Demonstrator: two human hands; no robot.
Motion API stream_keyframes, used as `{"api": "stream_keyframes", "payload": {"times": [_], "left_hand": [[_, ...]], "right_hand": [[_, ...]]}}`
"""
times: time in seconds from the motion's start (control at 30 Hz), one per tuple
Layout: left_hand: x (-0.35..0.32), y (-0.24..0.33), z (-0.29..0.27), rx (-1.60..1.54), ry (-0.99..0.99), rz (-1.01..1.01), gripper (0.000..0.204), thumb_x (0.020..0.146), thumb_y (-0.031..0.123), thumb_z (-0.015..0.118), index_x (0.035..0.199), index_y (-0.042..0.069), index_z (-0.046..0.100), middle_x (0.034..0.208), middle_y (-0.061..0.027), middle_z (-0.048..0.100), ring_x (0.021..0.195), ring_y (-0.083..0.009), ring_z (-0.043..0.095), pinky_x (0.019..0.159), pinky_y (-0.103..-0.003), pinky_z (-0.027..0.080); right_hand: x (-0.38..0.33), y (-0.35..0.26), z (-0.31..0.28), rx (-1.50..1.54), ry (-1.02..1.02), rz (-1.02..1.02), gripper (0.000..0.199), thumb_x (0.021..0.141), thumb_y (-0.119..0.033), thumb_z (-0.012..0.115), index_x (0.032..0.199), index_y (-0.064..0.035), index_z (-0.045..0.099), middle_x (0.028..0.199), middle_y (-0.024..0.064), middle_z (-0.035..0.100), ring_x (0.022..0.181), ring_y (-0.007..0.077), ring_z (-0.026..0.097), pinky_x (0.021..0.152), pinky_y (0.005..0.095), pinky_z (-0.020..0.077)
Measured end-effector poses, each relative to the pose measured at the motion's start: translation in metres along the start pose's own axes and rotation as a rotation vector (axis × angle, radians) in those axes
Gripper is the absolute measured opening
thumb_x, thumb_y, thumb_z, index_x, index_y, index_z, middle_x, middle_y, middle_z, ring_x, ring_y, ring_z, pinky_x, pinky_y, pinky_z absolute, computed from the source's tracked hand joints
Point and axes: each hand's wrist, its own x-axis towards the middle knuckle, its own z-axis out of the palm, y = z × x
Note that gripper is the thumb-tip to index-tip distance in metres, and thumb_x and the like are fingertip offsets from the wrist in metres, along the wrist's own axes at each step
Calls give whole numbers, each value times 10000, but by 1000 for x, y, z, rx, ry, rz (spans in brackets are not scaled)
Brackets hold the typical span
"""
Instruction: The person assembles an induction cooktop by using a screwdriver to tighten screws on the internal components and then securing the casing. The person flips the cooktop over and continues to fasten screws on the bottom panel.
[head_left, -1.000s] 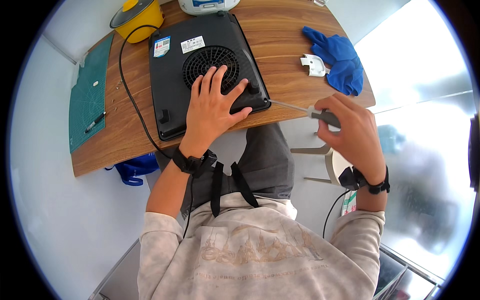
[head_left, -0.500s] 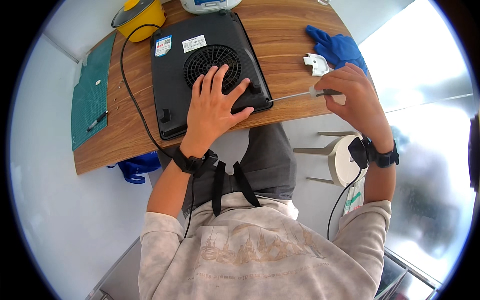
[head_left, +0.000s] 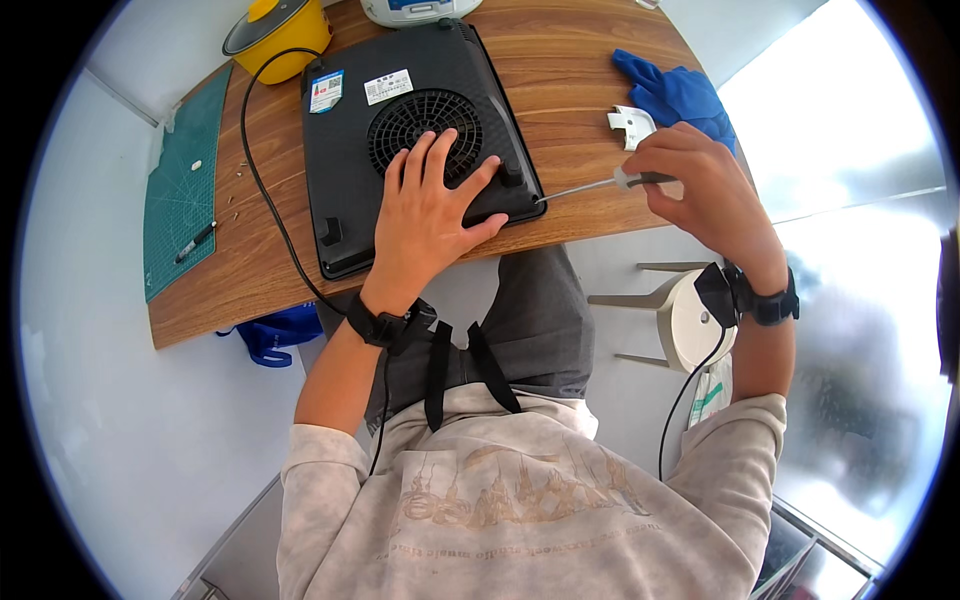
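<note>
1. left hand lies spread, grasping nothing, apparently to steady the black appliance at the table's near edge.
2. right hand grasps a screwdriver, seemingly slanted to reach the near right corner.

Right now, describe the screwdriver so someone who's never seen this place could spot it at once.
Find the wooden table, then the black appliance with a round fan grille. The screwdriver, in the right hand, points at its near right corner. A thin metal shaft sets it apart from the white piece and blue cloth beyond.
</note>
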Motion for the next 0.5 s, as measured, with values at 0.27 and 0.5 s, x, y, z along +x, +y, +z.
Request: {"api": "stream_keyframes", "payload": {"times": [0.27, 0.5], "left_hand": [[0, 0, -1, 0, -1, -3, 583, 871, 584, 701, 1369, 303, 589, 1449, -158, 468, 1362, -366, 442, 1131, -536, 364], [-1, 0, 0, 5, -8, 0, 583, 877, 580, 698, 1380, 307, 589, 1457, -154, 464, 1369, -363, 435, 1133, -531, 362]], "right_hand": [[2, -33, -10, -74, -70, 24, 203, 798, 1, 674, 996, -10, 720, 1062, 124, 626, 956, 297, 655, 855, 397, 548], [-3, -47, -9, -78, 20, -49, 312, 795, 30, 692, 1092, -41, 629, 1160, 94, 580, 944, 275, 670, 808, 385, 567]]}}
